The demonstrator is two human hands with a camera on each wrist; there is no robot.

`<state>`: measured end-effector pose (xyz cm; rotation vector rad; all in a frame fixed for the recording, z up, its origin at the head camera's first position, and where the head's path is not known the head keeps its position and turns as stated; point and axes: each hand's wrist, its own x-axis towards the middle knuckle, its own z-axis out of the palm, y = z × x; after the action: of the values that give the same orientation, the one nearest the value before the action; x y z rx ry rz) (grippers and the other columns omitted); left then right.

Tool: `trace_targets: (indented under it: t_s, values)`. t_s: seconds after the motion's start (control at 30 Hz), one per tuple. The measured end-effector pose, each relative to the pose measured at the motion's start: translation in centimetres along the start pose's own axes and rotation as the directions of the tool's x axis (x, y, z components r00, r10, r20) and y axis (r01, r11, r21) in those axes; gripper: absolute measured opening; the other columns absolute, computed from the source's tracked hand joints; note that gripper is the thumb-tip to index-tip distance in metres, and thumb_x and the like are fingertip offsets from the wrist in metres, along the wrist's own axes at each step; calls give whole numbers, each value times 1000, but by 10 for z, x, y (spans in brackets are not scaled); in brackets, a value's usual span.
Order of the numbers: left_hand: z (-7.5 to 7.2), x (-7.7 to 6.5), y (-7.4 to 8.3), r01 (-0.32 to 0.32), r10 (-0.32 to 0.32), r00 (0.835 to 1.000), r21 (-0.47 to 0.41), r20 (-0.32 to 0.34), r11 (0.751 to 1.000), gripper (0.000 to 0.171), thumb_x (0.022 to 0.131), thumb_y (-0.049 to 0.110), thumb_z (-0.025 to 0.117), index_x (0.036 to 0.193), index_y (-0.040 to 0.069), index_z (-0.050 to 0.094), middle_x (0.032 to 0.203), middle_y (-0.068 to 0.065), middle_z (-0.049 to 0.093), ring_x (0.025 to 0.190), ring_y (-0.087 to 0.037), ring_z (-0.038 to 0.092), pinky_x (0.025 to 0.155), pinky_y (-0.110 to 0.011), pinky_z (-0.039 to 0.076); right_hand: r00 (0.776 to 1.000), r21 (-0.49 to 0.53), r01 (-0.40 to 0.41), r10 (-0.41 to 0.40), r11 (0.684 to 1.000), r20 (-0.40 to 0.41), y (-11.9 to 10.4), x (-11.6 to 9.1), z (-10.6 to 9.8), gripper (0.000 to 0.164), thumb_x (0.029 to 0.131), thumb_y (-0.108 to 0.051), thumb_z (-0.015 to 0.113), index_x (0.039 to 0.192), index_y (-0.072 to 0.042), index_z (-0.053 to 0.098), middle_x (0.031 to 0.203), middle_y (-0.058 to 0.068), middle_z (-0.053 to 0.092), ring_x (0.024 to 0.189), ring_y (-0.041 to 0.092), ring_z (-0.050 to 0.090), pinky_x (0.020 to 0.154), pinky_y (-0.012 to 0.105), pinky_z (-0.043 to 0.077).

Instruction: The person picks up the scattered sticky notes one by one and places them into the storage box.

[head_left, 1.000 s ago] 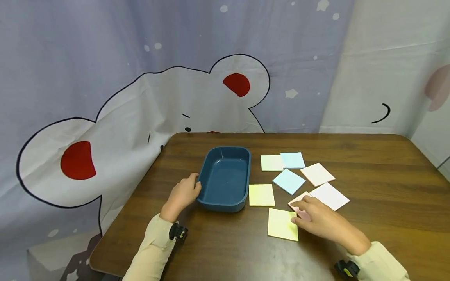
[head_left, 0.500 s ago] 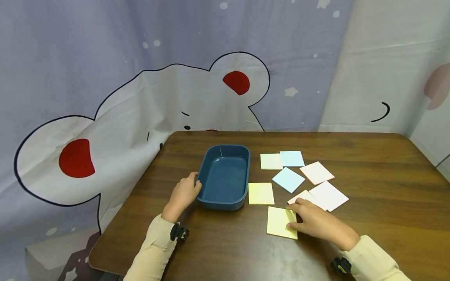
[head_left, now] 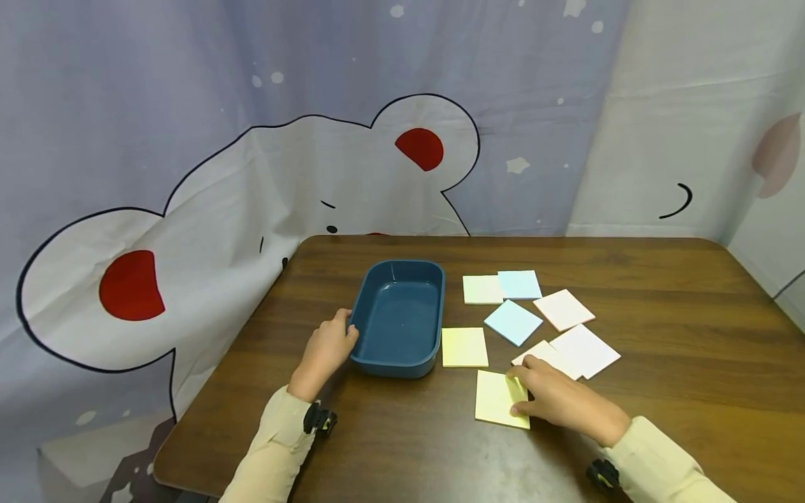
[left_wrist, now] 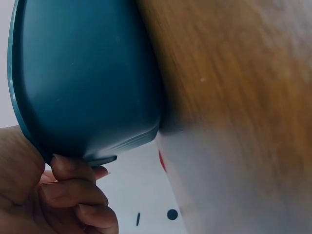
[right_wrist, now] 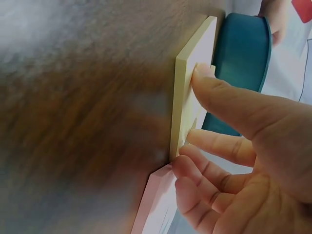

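Observation:
My left hand (head_left: 323, 353) holds the left rim of a dark blue rectangular plastic bin (head_left: 396, 369), fingers curled at its edge in the left wrist view. Nothing lies inside the bin. At the front of the group, my right hand (head_left: 566, 402) is at the right side of a yellow sticky note pad (head_left: 492, 399). Thumb and index finger pinch at its top, where a bit of yellow paper (right_wrist: 193, 127) curls up between them. The pad (right_wrist: 181, 92) lies on the table. A pink pad (right_wrist: 148, 200) sits beside it, under the other fingers.
Another yellow pad (head_left: 465, 347) lies by the bin's right side. Behind are a pale green pad (head_left: 482, 290), two light blue pads (head_left: 512, 323) and a pale pink pad (head_left: 564, 309). A whitish pad (head_left: 586, 349) overlaps the near pink one on the wooden table (head_left: 679, 335).
My right hand has moved from over the pink pad left and slightly toward me onto the front yellow pad, where its fingers have drawn together. The left hand stays on the bin.

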<state>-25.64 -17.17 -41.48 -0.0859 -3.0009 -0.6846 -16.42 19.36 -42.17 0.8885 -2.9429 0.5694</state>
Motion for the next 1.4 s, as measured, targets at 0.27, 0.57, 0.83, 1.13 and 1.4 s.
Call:
trace_targets:
  t_s: [0.27,0.57,0.83,1.13,1.4]
  values:
    - [0,-1,1,-10,10,1000,34,-10,999,42,95,22,50,133,2,50,87,-20,69,62,-28,60,60,-43,46,998,45,-49,47,998,47,-5,4,-1,41,73,-20,81,103,0,62,83,1,48,72,10,39,60,22,34]
    - [0,-1,0,-19,20,999,51,-27,999,41,95,21,49,130,1,50,90,-23,69,64,-30,62,61,-46,48,992,57,-109,105,992,70,-8,8,-4,41,71,-20,81,102,0,61,85,1,45,75,13,39,61,24,34]
    - [0,0,0,-9,10,1000,50,-16,999,40,95,21,49,130,1,50,92,-24,68,66,-31,62,61,-46,48,984,23,-156,153,987,93,-10,10,-6,41,68,-23,82,95,-1,61,83,2,47,74,15,40,62,26,35]
    - [-1,0,-1,-18,17,1000,19,7,1000,41,96,20,49,131,0,48,64,-10,58,52,-21,50,52,-34,37,975,15,-183,180,983,129,-10,15,-7,41,63,-25,85,82,-4,55,81,6,42,73,18,36,60,27,33]
    - [0,1,0,-14,14,1000,32,4,999,41,96,21,49,131,1,49,67,-11,60,53,-22,52,53,-35,38,961,28,-224,217,974,172,-11,14,-9,47,63,-25,85,82,-8,45,77,3,40,69,17,36,59,27,31]
